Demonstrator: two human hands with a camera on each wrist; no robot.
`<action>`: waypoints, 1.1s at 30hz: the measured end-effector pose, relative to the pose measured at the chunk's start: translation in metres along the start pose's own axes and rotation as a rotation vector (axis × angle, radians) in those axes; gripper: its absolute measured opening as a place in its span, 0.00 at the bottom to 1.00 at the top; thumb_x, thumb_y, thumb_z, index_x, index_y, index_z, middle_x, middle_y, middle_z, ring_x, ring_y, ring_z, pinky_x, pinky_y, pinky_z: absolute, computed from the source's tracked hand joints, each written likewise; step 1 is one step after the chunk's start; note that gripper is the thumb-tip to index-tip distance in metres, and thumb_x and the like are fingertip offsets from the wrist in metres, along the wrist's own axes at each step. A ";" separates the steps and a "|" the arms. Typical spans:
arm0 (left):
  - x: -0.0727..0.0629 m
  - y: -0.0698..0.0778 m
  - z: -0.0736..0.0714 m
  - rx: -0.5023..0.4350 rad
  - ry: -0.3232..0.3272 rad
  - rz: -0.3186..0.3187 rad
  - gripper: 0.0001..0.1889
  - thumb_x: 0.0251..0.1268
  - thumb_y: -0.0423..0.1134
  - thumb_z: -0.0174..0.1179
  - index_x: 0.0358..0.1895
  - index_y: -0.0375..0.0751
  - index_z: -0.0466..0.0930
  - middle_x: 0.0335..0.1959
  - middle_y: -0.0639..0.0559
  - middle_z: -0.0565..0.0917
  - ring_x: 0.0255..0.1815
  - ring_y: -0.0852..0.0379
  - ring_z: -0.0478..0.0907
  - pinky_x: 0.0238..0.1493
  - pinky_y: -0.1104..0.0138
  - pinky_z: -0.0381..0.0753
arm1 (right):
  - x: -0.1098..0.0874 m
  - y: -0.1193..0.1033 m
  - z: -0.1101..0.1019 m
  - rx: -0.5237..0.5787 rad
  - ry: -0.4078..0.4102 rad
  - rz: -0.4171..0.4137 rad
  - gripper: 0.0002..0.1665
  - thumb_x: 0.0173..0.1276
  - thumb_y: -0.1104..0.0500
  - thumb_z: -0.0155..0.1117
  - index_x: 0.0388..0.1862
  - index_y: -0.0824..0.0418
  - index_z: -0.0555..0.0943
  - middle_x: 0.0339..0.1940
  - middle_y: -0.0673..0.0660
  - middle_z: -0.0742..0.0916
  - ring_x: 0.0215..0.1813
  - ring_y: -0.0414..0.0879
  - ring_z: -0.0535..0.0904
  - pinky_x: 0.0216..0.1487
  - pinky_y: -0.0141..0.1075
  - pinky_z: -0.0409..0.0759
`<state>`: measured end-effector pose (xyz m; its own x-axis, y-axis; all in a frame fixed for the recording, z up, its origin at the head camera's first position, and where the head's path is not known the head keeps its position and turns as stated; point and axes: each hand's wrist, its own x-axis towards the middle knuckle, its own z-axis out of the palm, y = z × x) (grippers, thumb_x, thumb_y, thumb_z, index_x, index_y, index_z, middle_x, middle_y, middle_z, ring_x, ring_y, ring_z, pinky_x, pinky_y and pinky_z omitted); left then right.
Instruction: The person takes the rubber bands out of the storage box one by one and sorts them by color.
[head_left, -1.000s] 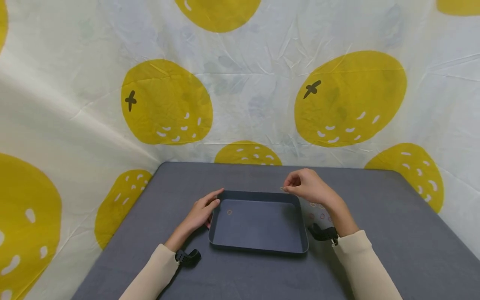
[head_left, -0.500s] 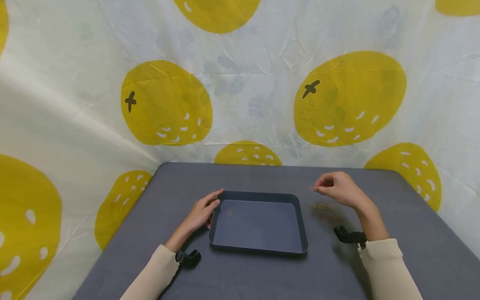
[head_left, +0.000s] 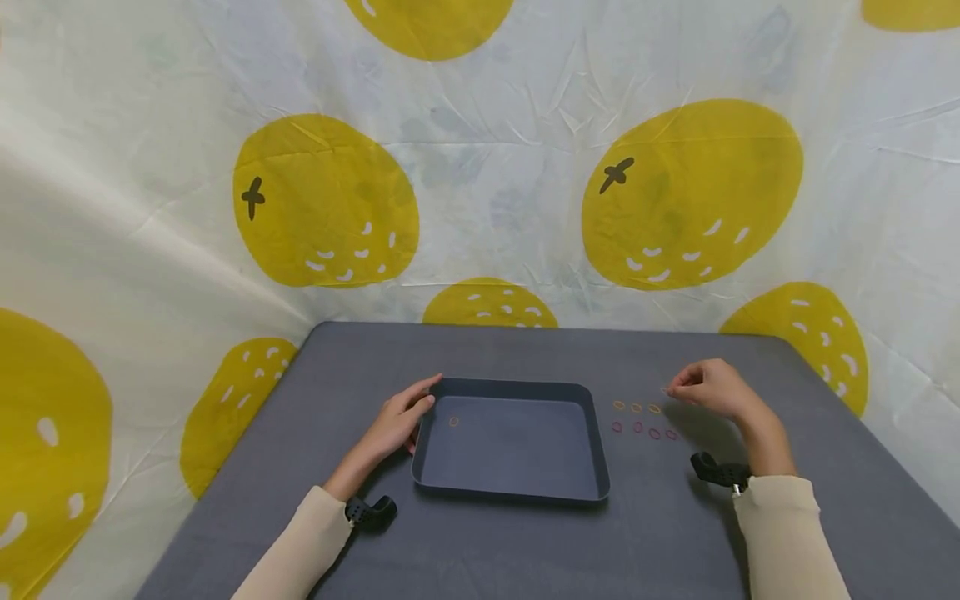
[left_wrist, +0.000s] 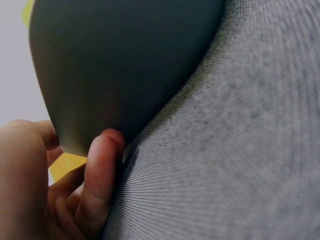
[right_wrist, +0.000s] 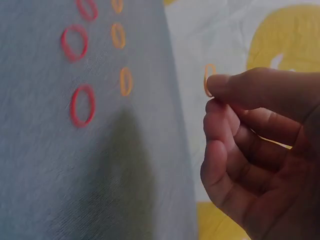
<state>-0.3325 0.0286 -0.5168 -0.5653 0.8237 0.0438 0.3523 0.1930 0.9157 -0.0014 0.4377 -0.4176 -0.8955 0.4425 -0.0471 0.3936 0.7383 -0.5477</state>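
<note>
My left hand [head_left: 393,421] holds the left far corner of a dark grey rectangular tray [head_left: 517,450]. In the left wrist view, its fingertips [left_wrist: 102,155] press the tray's outer wall. Inside the tray, near its left side, lies one small orange-yellow rubber band [head_left: 453,422]. Right of the tray, my right hand [head_left: 712,387] is raised over the table, pinching an orange-yellow rubber band [right_wrist: 205,81] between thumb and forefinger. Below it on the cloth lie a row of three orange-yellow rubber bands [head_left: 636,408] and a nearer row of several red rubber bands [head_left: 638,427].
A grey cloth covers the table [head_left: 495,554]. Behind it and at the sides hangs a white curtain [head_left: 502,183] printed with large yellow fruit. Black wrist mounts [head_left: 720,471] sit at both cuffs, close above the tabletop.
My right hand has moved right from the tray's far right corner, past the rows of bands, still pinching the orange-yellow rubber band. My left hand stays on the tray.
</note>
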 end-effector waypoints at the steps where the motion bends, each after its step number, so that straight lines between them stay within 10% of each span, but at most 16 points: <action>1: 0.000 0.000 0.000 -0.001 -0.001 0.000 0.26 0.83 0.52 0.50 0.80 0.61 0.66 0.75 0.36 0.72 0.11 0.53 0.75 0.16 0.55 0.84 | 0.000 0.004 0.001 -0.002 -0.014 0.004 0.13 0.73 0.59 0.67 0.42 0.70 0.88 0.34 0.58 0.89 0.33 0.43 0.78 0.33 0.36 0.78; 33: 0.002 -0.004 0.001 -0.009 0.008 -0.009 0.25 0.83 0.52 0.51 0.79 0.64 0.66 0.77 0.36 0.69 0.11 0.51 0.75 0.15 0.55 0.83 | 0.010 0.036 0.014 0.016 -0.084 0.087 0.11 0.69 0.62 0.69 0.38 0.71 0.88 0.28 0.52 0.86 0.33 0.43 0.79 0.31 0.32 0.82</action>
<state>-0.3348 0.0302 -0.5208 -0.5740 0.8179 0.0388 0.3404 0.1952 0.9198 0.0009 0.4617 -0.4498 -0.8727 0.4597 -0.1643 0.4677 0.6908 -0.5514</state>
